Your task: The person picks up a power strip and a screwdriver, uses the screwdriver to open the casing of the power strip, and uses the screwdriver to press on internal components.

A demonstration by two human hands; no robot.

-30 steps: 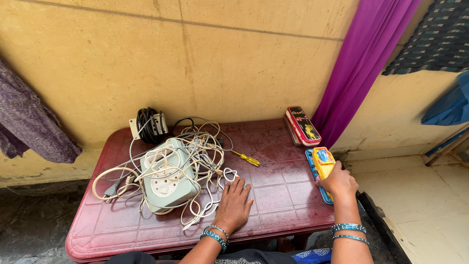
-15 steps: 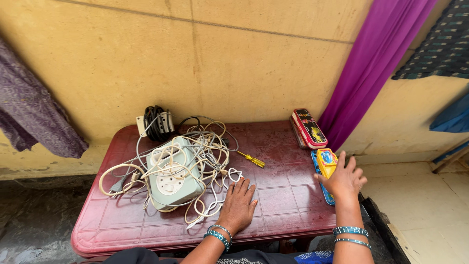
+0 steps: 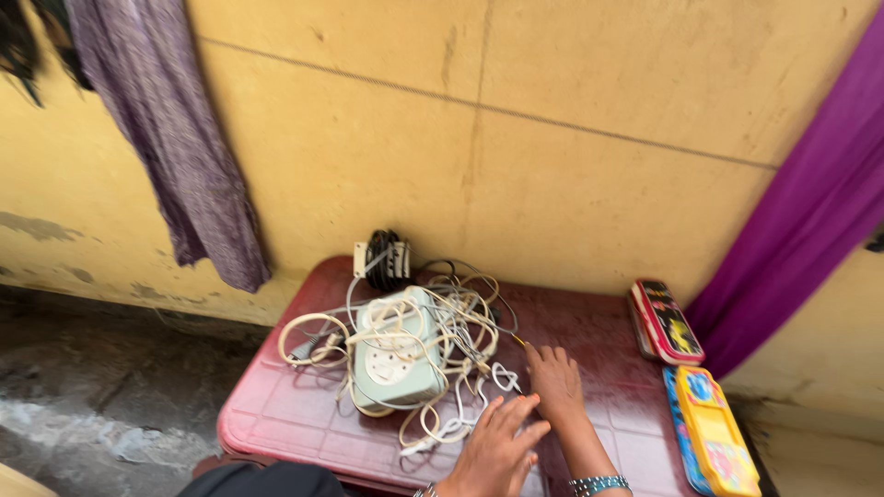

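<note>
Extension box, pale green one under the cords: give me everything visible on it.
The extension box is a pale green, rounded-rectangle plastic unit with a round white socket face on its top. It lies flat on the maroon table, left of centre. Tangled white cords loop over and around it. The left hand and right hand rest to its right on the cords, not on the box.

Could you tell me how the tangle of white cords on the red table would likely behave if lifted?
The white cords look thin and loosely looped, so probably floppy and prone to snagging. They wrap over the pale green box, so lifting them may drag or tip it.
</note>
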